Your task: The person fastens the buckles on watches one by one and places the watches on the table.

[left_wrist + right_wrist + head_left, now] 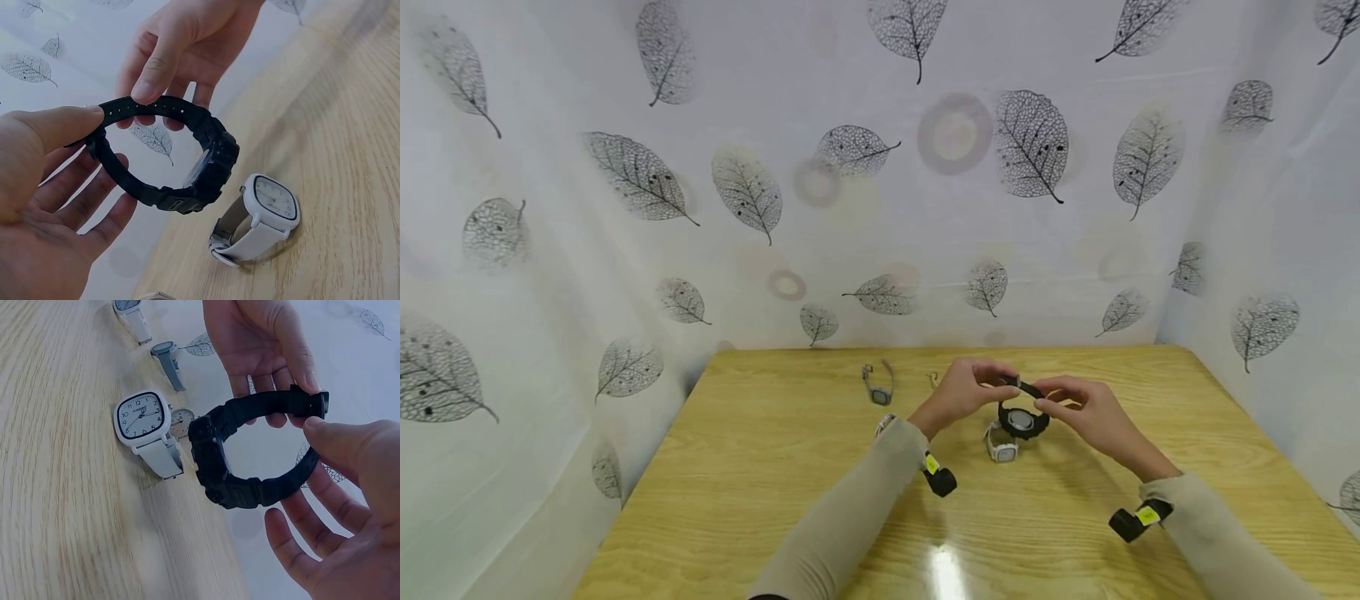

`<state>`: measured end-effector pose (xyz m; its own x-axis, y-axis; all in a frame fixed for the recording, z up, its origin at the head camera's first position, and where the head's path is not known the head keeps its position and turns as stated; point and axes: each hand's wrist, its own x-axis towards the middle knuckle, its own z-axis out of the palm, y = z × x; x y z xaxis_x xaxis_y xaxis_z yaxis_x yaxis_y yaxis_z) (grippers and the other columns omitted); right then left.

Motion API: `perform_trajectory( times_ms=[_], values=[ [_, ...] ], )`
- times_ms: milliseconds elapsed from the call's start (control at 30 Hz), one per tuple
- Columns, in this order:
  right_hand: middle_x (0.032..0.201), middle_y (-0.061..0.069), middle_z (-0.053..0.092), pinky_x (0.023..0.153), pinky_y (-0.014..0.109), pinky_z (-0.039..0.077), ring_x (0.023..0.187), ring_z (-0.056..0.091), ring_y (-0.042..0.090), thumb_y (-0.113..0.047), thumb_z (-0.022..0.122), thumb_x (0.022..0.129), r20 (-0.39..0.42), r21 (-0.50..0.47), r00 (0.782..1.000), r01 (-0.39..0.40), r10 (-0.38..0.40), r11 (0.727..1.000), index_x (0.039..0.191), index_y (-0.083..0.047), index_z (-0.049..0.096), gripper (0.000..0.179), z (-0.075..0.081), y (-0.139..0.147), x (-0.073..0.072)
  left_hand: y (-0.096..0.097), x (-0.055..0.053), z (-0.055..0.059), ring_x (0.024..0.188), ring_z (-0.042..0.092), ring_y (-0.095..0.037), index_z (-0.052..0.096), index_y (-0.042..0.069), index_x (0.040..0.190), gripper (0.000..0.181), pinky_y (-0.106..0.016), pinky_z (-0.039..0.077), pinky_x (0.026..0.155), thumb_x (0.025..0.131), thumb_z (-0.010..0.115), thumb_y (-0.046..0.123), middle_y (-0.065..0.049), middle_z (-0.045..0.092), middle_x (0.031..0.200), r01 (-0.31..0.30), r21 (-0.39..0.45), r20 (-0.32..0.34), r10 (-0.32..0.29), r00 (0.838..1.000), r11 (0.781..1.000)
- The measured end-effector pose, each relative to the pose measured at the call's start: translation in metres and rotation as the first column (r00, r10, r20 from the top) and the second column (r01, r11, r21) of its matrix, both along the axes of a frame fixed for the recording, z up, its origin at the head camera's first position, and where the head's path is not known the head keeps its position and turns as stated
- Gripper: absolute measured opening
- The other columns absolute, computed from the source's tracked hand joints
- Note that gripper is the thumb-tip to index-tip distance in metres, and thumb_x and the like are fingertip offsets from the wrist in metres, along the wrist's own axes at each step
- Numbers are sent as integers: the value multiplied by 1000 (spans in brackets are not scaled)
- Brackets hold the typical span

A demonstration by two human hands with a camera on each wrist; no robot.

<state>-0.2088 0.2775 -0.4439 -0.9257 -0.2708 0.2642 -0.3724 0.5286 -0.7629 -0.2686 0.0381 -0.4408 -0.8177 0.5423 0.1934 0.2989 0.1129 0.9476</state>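
Both hands hold a black wristwatch point(1022, 422) above the table, its strap looped into a ring with the chunky case hanging lowest. My left hand point(962, 390) pinches the strap near the buckle, thumb on the band point(119, 107). Across from it, my right hand point(1090, 415) pinches the strap between thumb and fingers; in the right wrist view its thumb lies right by the buckle point(317, 405). A white square-faced watch point(1003, 452) stands on the table just below, its strap fastened in a loop. Holes along the black strap show in the left wrist view.
A grey watch point(881, 396) lies further back to the left. Another white watch point(886, 423) is partly hidden by the left wrist. Behind the left hand shows part of a small watch point(933, 380). A leaf-patterned curtain point(925, 250) hangs round the wooden table point(760, 467).
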Motion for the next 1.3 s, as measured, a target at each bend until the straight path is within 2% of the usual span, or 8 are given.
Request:
perform_trajectory(
  times_ms=[133, 267, 500, 767, 967, 1200, 1300],
  values=[
    [121, 7, 71, 81, 26, 59, 100, 68, 15, -22, 71, 100, 3, 7, 1000, 3, -3, 1000, 127, -13, 72, 28, 3, -2, 1, 1, 0, 1, 90, 72, -19, 79, 13, 111, 21, -24, 58, 75, 91, 82, 18, 0, 76, 97, 11, -4, 6, -11, 1000, 1000],
    [121, 6, 71, 81, 26, 59, 100, 67, 15, -22, 71, 99, -11, 24, 1000, 8, -7, 1000, 126, -14, 72, 28, 6, -4, 1, 3, 0, 2, 87, 72, -10, 77, 7, 116, 28, -26, 60, 76, 91, 82, 18, 5, 76, 97, 26, -16, 2, -26, 1000, 1000],
    [120, 5, 71, 81, 26, 59, 100, 67, 17, -23, 71, 99, -14, 32, 1000, 10, -9, 999, 125, -14, 73, 27, 9, -6, 2, 3, 1, 2, 86, 71, -6, 78, 11, 114, 24, -47, 60, 87, 90, 81, 15, 10, 74, 97, 25, -16, 29, -25, 999, 1000],
    [119, 6, 71, 81, 26, 58, 99, 67, 15, -24, 71, 100, -17, 36, 1000, 20, -19, 999, 126, -13, 72, 28, 8, -6, 1, 3, 2, 1, 88, 71, -7, 77, 9, 115, 26, -54, 57, 92, 91, 81, 15, 9, 75, 98, 17, 26, 86, -19, 996, 1000],
    [111, 5, 73, 80, 26, 59, 97, 67, 11, -23, 70, 100, -11, 9, 1000, 13, -13, 1000, 129, -12, 70, 30, 5, -4, 1, 0, 2, 3, 89, 71, -9, 77, 6, 119, 30, -60, 52, 97, 91, 81, 17, 8, 76, 97, 14, 53, 124, -21, 992, 999],
    [108, 9, 74, 80, 26, 60, 96, 68, 10, -20, 70, 100, -19, -39, 1000, -20, 19, 999, 123, -12, 72, 24, -3, 2, 4, -2, 1, 3, 88, 72, -11, 80, 12, 111, 22, -48, 58, 92, 89, 83, 12, 4, 77, 97, 38, 84, 144, -50, 988, 996],
    [109, 9, 74, 81, 26, 59, 97, 68, 9, -21, 71, 100, -18, -43, 1000, -12, 11, 999, 122, -13, 72, 24, -3, 2, 5, -1, 2, 2, 87, 72, -11, 79, 7, 113, 24, -54, 56, 94, 89, 82, 10, 4, 76, 98, 48, 95, 153, -62, 986, 994]
  ],
)
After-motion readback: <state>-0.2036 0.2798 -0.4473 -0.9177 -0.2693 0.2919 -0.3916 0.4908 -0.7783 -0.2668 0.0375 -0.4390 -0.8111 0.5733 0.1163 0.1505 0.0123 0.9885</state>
